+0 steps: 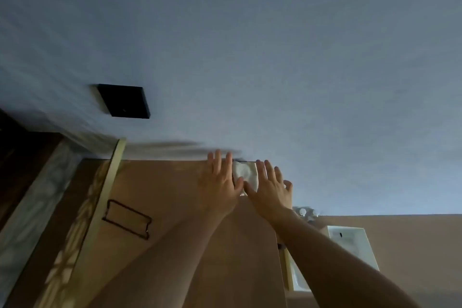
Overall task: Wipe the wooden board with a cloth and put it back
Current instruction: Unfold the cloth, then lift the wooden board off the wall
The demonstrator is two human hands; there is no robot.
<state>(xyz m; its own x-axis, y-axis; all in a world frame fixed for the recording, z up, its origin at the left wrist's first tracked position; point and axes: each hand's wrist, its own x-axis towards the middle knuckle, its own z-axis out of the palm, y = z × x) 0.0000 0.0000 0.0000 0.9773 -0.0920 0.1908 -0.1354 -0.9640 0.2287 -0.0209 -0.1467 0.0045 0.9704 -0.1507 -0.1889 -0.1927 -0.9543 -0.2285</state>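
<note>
The camera looks steeply upward. A tall tan wooden board (175,207) stands upright and reaches almost to the pale ceiling. A folded white cloth (246,174) lies flat against the board's top edge. My left hand (220,182) is flat on the board with spread fingers, its thumb on the cloth's left side. My right hand (270,189) lies flat beside it, fingers spread, covering the cloth's right side and lower corner. Both hands press the cloth against the board.
A black square panel (123,101) sits in the ceiling at the left. A pale yellow strip (110,195) runs along the board's left edge, beside dark wood. A dark wire outline (127,220) marks the board. A white fixture (350,245) hangs at the right.
</note>
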